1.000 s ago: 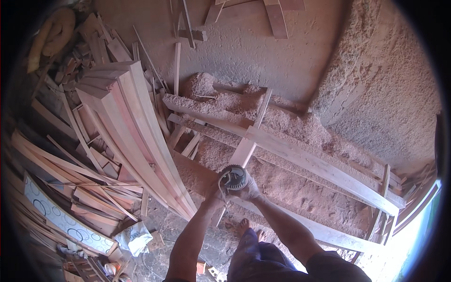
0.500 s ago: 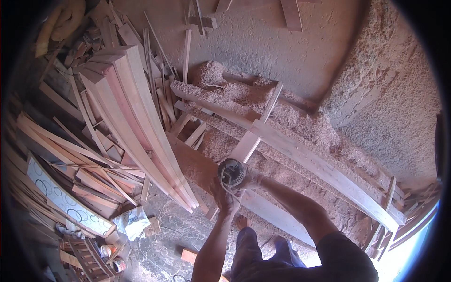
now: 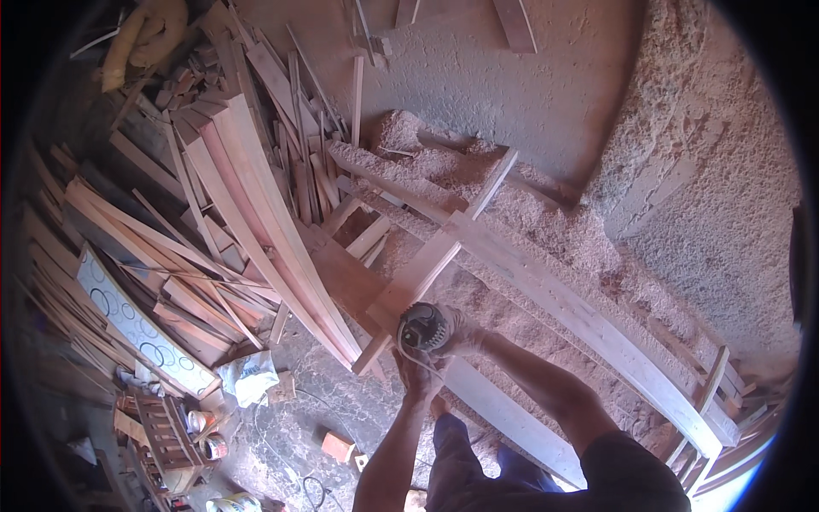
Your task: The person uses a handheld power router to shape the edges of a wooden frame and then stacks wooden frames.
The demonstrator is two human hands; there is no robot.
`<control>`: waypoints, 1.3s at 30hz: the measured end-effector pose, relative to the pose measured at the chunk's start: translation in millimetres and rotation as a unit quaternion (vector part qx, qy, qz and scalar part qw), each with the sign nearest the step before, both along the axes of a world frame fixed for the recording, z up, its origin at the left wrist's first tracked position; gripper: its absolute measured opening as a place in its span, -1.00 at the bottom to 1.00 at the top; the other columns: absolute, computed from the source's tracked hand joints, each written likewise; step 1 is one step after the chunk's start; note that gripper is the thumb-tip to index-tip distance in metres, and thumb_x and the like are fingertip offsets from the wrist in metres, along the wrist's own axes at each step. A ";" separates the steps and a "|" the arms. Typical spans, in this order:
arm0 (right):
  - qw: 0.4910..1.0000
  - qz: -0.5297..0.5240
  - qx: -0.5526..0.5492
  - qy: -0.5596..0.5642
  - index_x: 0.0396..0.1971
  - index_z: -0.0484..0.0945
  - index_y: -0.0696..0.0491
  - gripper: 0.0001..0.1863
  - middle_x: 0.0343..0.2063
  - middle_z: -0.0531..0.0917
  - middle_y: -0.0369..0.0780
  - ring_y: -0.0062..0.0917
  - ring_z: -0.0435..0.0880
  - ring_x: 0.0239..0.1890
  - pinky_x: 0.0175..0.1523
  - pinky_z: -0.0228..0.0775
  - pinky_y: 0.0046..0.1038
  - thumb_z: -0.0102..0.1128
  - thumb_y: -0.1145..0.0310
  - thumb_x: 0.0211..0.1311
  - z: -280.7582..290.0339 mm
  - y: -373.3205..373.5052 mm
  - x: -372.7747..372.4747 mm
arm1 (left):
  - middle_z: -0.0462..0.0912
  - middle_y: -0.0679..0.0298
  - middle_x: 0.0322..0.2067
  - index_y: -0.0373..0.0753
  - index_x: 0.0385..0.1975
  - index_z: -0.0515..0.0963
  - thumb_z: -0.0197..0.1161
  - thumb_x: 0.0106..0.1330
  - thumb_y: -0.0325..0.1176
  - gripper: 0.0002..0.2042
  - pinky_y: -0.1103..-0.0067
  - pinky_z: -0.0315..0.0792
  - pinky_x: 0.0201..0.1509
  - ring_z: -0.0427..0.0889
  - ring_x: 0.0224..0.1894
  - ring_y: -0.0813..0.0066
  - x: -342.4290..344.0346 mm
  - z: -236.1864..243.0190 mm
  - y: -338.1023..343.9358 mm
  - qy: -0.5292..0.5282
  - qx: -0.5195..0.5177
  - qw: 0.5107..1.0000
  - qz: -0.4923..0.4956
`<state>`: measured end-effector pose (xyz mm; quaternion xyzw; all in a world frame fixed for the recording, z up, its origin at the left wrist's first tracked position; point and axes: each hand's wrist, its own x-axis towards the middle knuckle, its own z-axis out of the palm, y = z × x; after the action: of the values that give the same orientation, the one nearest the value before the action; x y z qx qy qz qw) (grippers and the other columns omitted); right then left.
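Observation:
My left hand [image 3: 416, 371] and my right hand [image 3: 465, 340] are closed round a dark power tool [image 3: 424, 326] with a round ribbed top and a pale cord, left hand on its near-left side, right hand on its right. The tool sits on a pale board [image 3: 414, 277] running diagonally away from me; what its base touches is hidden. That board crosses long planks [image 3: 537, 282] strewn with shavings. A stack of long reddish boards [image 3: 264, 230] stands just left of my hands.
Loose offcuts [image 3: 153, 256] crowd the left, with a ringed-pattern panel [image 3: 136, 316] and wooden crate [image 3: 162, 435]. A white sack [image 3: 246, 375] and small block [image 3: 337, 445] lie on the floor. Sawdust heaps [image 3: 589, 239] lie along the wall [image 3: 469, 85]. A yellow hose [image 3: 149, 43] is top left.
The tool and both hands first moved slightly nearer the far end, then back toward me along the board. The view has shifted, so more floor and crate show at lower left.

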<state>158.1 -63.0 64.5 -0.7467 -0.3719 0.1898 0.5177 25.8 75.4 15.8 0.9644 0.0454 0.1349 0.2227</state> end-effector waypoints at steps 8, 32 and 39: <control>0.998 -0.027 0.056 0.006 0.30 0.46 -0.05 0.01 0.13 0.61 -0.13 -0.24 0.60 0.23 0.39 0.40 -0.29 0.76 0.18 -0.29 -19.5 -74.5 -48.5 | 0.43 0.14 0.35 -0.12 0.35 0.36 0.41 0.22 -0.07 -0.31 -0.01 0.10 0.54 0.31 0.43 0.06 -46.0 6.8 -78.6 -0.025 -0.180 0.983 -0.014; 0.994 -0.015 0.097 0.053 0.16 0.49 -0.06 -0.10 0.04 0.64 -0.20 -0.27 0.66 0.10 0.25 0.49 -0.28 0.80 0.18 -0.28 -38.0 -152.0 -132.0 | 0.30 -0.13 0.40 -0.39 0.53 0.09 0.06 0.54 -0.42 -0.40 0.33 0.30 0.46 0.36 0.41 0.08 -41.9 -29.0 -68.7 -0.079 -0.604 0.751 0.255; 0.982 -0.050 0.083 0.161 0.15 0.45 -0.05 -0.08 0.04 0.64 -0.17 -0.19 0.65 0.09 0.23 0.50 -0.21 0.80 0.19 -0.31 -68.2 -127.9 -115.2 | 0.44 -0.09 0.25 -0.37 0.51 0.15 -0.02 0.60 -0.30 -0.45 0.36 0.38 0.32 0.48 0.26 0.16 -39.8 -47.5 -79.2 -0.075 -0.644 0.726 0.229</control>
<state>42.8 -190.9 -3.6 -0.6783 -0.2605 0.2503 0.6398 -14.0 -3.8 -31.6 0.5366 0.3238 0.1925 0.7551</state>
